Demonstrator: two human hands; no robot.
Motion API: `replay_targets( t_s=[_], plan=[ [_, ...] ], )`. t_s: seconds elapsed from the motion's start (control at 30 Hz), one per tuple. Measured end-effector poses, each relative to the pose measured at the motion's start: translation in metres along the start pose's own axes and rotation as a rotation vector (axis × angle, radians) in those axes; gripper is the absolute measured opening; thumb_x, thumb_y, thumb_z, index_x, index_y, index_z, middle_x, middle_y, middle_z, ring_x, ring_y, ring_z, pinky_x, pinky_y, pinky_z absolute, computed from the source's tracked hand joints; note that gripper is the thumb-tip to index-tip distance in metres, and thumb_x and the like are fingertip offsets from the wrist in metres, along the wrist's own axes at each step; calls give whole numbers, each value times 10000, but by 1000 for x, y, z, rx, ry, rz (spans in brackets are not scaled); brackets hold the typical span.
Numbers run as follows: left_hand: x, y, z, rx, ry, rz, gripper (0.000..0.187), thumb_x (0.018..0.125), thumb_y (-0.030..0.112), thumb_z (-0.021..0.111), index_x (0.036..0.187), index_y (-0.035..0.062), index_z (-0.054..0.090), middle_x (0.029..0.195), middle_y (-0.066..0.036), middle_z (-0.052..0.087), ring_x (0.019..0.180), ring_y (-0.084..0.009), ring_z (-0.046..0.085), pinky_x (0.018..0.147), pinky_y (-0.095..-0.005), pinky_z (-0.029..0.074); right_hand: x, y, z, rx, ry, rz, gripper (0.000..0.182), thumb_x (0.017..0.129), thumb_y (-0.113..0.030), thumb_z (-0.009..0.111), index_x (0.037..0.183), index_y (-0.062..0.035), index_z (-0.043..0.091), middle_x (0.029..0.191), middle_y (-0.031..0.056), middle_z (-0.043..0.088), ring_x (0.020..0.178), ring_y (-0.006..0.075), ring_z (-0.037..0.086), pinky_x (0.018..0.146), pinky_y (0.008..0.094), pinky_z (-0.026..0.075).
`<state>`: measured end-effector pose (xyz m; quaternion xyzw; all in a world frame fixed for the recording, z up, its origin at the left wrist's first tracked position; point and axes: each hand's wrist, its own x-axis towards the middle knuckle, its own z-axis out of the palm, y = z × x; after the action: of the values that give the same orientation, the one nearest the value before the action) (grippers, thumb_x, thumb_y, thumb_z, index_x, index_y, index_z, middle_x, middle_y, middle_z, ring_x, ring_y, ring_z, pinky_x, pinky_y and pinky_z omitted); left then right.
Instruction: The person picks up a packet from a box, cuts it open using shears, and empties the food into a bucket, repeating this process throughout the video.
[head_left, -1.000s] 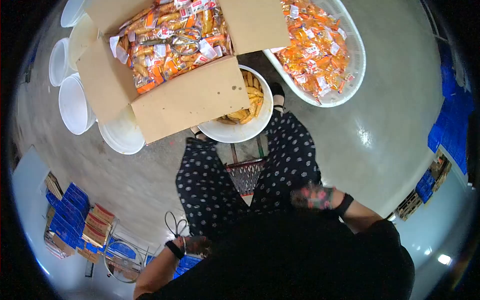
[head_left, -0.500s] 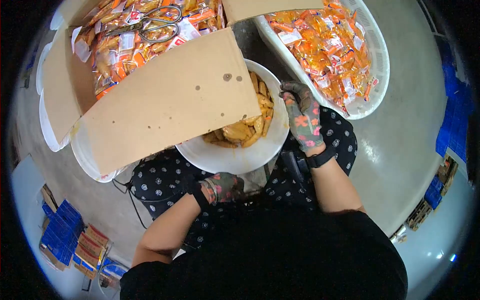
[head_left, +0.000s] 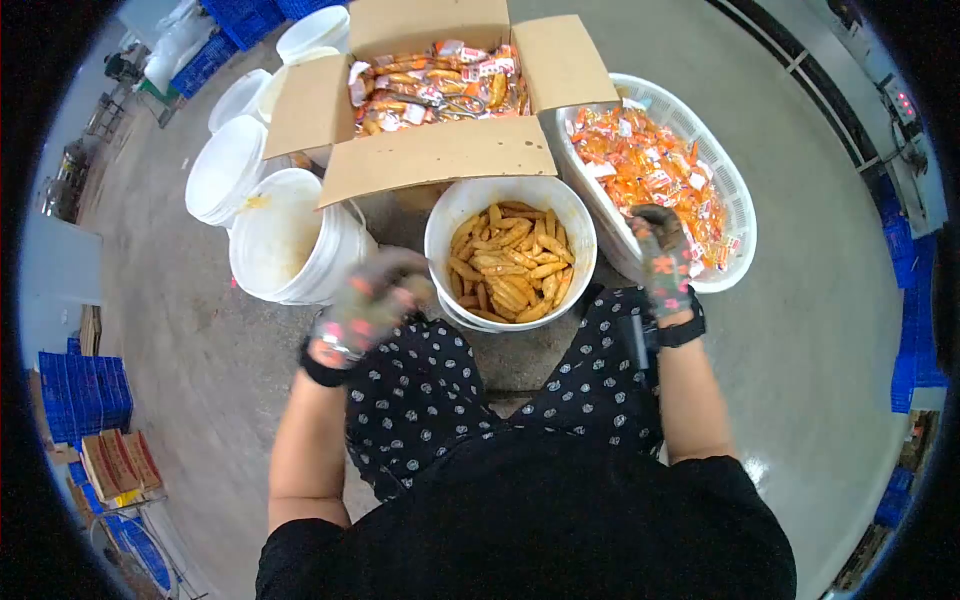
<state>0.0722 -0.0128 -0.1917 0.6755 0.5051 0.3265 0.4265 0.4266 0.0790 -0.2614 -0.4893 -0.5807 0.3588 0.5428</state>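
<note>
In front of my knees stands a white bucket (head_left: pixel 436 240) filled with long, yellow-brown food pieces (head_left: pixel 508 262). My left hand (head_left: pixel 370 305), in a flowered glove with dark fingertips, is left of the bucket and smeared by motion, so its fingers cannot be read. My right hand (head_left: pixel 662 255), gloved alike, is over the near side of a white basket (head_left: pixel 742 215). Its fingers are loosely bent, and I see nothing in them. Torn orange-and-clear plastic packets (head_left: pixel 650 165) fill the basket. Behind the bucket, an open cardboard box (head_left: pixel 440 158) holds sealed packets (head_left: pixel 490 75) and scissors (head_left: pixel 440 101).
Several white buckets (head_left: pixel 285 235) stand on the floor (head_left: pixel 200 400) at the left, some beside the box. Blue crates (head_left: pixel 85 395) and stacked cardboard (head_left: pixel 118 465) are at the far left. More blue crates (head_left: pixel 915 300) line the right edge.
The view has shifted back, showing more of the room. My right hand has moved from the bucket's rim to the basket's side. My left hand has lifted from my lap toward the left.
</note>
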Motion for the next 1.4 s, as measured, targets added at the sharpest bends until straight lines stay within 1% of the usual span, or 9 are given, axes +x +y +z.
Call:
replay_targets(
  t_s=[0.23,0.47,0.57,0.67,0.77,0.9,1.0,1.1,1.4],
  plan=[
    [-37,7,-103,-503,549,275,252,807,5,484,1056,-19,517,1036,-122,559,921,-168,542,836,-293,429,7,-52,-60,-271,-303,101,278,821,-270,559,891,-2,574,787,61,598,741,130,552,671,254,438],
    [100,-118,-109,378,835,-106,432,732,186,645,1057,-34,464,960,-169,569,804,-209,578,661,-308,479,71,-88,-26,-517,-781,-43,243,836,-208,525,889,24,575,839,113,595,804,194,556,734,296,438],
    [117,-223,-109,-289,382,49,671,720,247,675,1212,-45,324,1019,-160,554,802,-205,582,681,-306,482,119,-100,2,-766,-921,-188,243,825,-220,526,890,7,585,858,138,596,798,253,571,722,328,453],
    [102,-111,-87,-291,615,-548,563,742,172,652,1140,-107,367,954,-165,570,805,-218,593,644,-314,512,174,-73,32,-1025,-963,-481,200,819,-197,488,850,-22,581,819,147,586,777,290,570,700,357,456],
    [102,-129,-67,-738,691,-355,354,720,88,632,1003,-79,498,851,-124,591,734,-185,595,560,-284,514,234,-41,86,-1130,-1013,-706,125,771,-135,489,790,-33,559,768,151,577,728,294,575,656,359,463],
    [99,-142,-60,-703,694,-395,334,733,-18,527,1058,-58,464,800,-92,567,658,-140,560,575,-257,499,271,-11,189,-994,-1225,-156,253,725,-187,559,914,-19,567,875,150,581,825,289,567,714,358,456],
    [92,-198,-75,-1498,277,-218,421,670,40,629,1058,-44,486,943,-124,586,781,-190,583,705,-295,490,277,7,248,-1208,-1310,-481,342,655,-227,644,923,-27,568,900,139,589,829,270,578,720,334,462],
    [101,-130,-74,-584,474,-345,465,679,72,655,1089,-47,471,961,-129,587,794,-181,581,709,-288,488,279,39,291,-1363,-1374,-353,408,600,-239,692,932,-36,571,924,128,594,823,260,585,703,329,471],
    [103,-139,-74,-650,461,-323,452,677,56,652,1084,-39,479,938,-127,597,789,-182,592,680,-281,498,294,76,312,-1579,-1244,-462,463,615,-238,682,1009,-58,520,845,116,619,764,260,601,640,349,479]
  ],
)
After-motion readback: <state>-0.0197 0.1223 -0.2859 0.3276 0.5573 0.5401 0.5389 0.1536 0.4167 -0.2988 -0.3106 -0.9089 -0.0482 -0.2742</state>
